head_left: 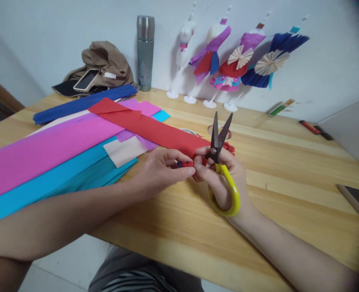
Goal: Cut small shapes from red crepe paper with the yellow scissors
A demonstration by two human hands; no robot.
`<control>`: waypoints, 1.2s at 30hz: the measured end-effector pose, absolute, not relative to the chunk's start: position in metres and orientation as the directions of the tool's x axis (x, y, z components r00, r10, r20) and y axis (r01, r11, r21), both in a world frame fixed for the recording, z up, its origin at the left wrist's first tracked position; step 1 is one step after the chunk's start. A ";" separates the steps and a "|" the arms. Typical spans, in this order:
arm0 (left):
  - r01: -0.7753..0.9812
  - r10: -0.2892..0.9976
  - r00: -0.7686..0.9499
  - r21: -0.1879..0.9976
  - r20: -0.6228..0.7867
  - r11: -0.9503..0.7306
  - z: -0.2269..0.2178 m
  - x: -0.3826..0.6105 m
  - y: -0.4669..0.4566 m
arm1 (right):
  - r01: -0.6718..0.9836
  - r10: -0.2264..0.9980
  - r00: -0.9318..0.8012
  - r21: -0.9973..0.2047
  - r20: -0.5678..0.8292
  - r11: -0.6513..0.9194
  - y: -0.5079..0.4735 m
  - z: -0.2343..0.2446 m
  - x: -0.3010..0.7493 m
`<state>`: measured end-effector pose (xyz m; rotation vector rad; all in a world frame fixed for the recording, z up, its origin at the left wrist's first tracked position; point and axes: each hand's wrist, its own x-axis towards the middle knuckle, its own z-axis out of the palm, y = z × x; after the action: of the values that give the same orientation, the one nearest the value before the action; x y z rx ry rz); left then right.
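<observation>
Yellow-handled scissors [226, 190] hang on my right hand [228, 174], the handle looped round the thumb and the parted blades pointing up and away. Between thumb and forefinger, my left hand [164, 168] pinches a small red piece [187, 164], which looks like crepe paper with a bit of blue at its end. The right fingertips meet it from the other side. Just behind the hands lies a long folded strip of red crepe paper [155, 129]. More small red pieces [229, 149] show past the right hand, partly hidden by it.
Pink [54, 142], light blue [45, 184] and dark blue crepe paper [85, 103] spread over the left. A thermos [145, 52] and several paper-dressed figures on stands [210, 104] line the wall. A glue stick [281, 108], a red marker [309, 127] and tape rolls [220, 132] also lie there.
</observation>
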<state>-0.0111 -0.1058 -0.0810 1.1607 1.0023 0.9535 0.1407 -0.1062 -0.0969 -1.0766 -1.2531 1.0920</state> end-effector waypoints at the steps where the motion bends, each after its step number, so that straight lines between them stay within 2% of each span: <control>1: -0.062 0.951 0.281 0.987 -0.127 0.150 -0.081 -0.011 -0.106 | -0.011 0.985 0.007 -0.985 0.170 0.170 -0.107 -0.097 0.140; 5: -0.040 0.936 0.319 0.985 -0.146 0.167 -0.088 -0.015 -0.103 | -0.014 0.985 -0.016 -0.985 0.170 0.170 -0.107 -0.099 0.142; 11: -0.112 0.935 0.332 0.979 -0.126 0.172 -0.095 -0.018 -0.101 | -0.190 0.991 -0.035 -0.975 0.126 0.117 -0.105 -0.102 0.147; 20: -0.132 0.947 0.292 0.975 -0.133 0.178 -0.092 -0.015 -0.103 | -0.045 0.986 -0.067 -0.988 0.151 0.148 -0.108 -0.101 0.145; 29: -0.189 0.929 0.330 0.953 -0.167 0.238 -0.098 -0.016 -0.102 | -0.190 0.991 -0.083 -0.978 0.105 0.088 -0.106 -0.108 0.148; 31: -0.203 0.930 0.324 0.947 -0.173 0.247 -0.098 -0.015 -0.102 | -0.171 0.990 -0.071 -0.980 0.119 0.105 -0.106 -0.107 0.148; 36: -0.161 0.925 0.312 0.947 -0.218 0.277 -0.096 -0.014 -0.103 | 0.013 0.977 -0.037 -0.977 0.210 0.211 -0.107 -0.103 0.147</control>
<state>-0.0141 -0.1028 -0.0959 1.0057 0.9606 0.9038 0.1466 -0.1066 -0.1032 -1.0460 -1.3399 1.0686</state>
